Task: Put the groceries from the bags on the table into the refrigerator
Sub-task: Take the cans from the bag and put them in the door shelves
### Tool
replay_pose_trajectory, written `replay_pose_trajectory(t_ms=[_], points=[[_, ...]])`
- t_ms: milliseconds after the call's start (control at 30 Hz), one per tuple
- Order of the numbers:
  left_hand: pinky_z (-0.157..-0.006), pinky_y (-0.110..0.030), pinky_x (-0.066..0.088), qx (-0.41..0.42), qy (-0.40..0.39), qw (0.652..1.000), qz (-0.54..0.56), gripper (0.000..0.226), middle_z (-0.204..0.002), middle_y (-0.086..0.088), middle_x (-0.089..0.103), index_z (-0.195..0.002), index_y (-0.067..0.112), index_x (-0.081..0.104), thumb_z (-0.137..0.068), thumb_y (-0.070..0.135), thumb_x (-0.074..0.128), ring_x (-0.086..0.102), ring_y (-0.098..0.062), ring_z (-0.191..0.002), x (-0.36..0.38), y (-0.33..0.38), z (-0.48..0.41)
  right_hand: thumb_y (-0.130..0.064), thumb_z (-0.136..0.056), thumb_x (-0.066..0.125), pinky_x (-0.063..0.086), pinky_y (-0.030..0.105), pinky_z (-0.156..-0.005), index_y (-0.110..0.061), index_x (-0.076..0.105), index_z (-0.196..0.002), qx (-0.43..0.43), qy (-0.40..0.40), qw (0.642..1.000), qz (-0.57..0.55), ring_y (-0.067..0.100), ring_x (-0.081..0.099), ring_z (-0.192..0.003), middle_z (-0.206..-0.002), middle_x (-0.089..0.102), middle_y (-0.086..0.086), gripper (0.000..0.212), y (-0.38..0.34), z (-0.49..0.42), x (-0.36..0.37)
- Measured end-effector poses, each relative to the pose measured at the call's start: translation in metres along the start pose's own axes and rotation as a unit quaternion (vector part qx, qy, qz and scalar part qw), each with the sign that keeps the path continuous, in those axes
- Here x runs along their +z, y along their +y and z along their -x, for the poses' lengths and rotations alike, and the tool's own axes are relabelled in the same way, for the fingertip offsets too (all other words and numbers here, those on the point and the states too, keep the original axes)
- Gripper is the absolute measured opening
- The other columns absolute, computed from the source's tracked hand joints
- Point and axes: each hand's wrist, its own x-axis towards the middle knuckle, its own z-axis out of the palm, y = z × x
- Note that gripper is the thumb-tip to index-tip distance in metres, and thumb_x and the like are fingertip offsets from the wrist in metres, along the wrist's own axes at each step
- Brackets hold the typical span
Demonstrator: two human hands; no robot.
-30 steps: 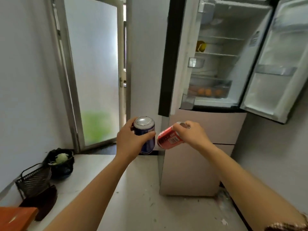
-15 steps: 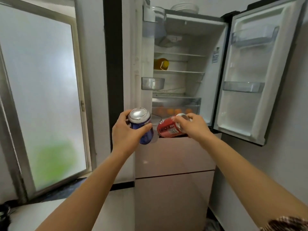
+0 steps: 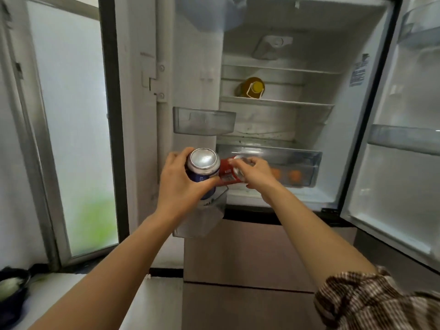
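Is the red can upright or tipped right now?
Tipped. The red can lies nearly sideways in the right hand, its silver top toward the fingers, unlike the upright blue can.

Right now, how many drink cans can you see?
2. A blue can upright in the left hand, and a red can tilted in the right hand. More may be hidden.

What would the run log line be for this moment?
left hand: holds blue can upright | right hand: holds red can tilted | fridge: doors open | cans: not yet inside
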Motion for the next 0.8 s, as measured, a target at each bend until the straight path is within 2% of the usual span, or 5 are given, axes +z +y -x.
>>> replay_pose_trajectory(t_ms=[267,400,500,700,800], points=[[-0.073,0.001,0.033,-0.06,0.028,0.988,-0.138,0.061,-0.103,0.007,0.048,-0.117,0.02,0.059,-0.063,0.033,0.084,0.043,0.003,-0.083,0.035,-0.019,-0.001,-0.041,-0.079,0.074,0.048,0.019,-0.066,-0.015,0.057,-0.115,-0.078,-0.201,0.973,0.081,0.004,0.058,-0.085,-0.097,0.06,-0.008,0.048,0.026,-0.062,0.004],[-0.075,-0.015,0.032,-0.102,0.008,0.977,-0.188,0.064,-0.114,-0.001,0.053,-0.122,0.018,0.055,-0.066,0.033,0.082,0.05,-0.011,-0.097,0.043,-0.03,0.008,-0.034,-0.076,0.079,0.051,0.02,-0.079,-0.017,0.06,-0.121,-0.123,-0.288,0.943,0.116,0.009,0.059,-0.097,-0.107,0.061,-0.004,0.052,0.032,-0.077,0.009],[-0.067,-0.016,0.027,-0.119,-0.001,0.97,-0.214,0.058,-0.11,-0.004,0.054,-0.117,0.016,0.056,-0.067,0.032,0.081,0.05,-0.017,-0.098,0.047,-0.033,0.009,-0.034,-0.074,0.081,0.053,0.029,-0.088,-0.021,0.058,-0.126,-0.142,-0.343,0.915,0.157,0.012,0.06,-0.102,-0.114,0.061,-0.002,0.058,0.029,-0.083,0.015],[-0.07,-0.026,0.031,-0.167,-0.023,0.949,-0.265,0.053,-0.11,-0.009,0.055,-0.112,0.014,0.056,-0.07,0.037,0.076,0.051,-0.024,-0.101,0.05,-0.034,0.002,-0.031,-0.071,0.082,0.047,0.033,-0.097,-0.017,0.057,-0.131,-0.172,-0.386,0.888,0.18,0.016,0.057,-0.112,-0.124,0.06,-0.002,0.067,0.024,-0.088,0.025],[-0.076,-0.03,0.041,-0.189,-0.064,0.934,-0.295,0.056,-0.115,-0.01,0.055,-0.117,0.013,0.053,-0.073,0.042,0.074,0.055,-0.027,-0.102,0.053,-0.033,0.002,-0.016,-0.07,0.083,0.042,0.031,-0.104,-0.015,0.048,-0.139,-0.165,-0.382,0.892,0.178,0.015,0.053,-0.12,-0.133,0.055,-0.001,0.078,0.026,-0.091,0.024]])
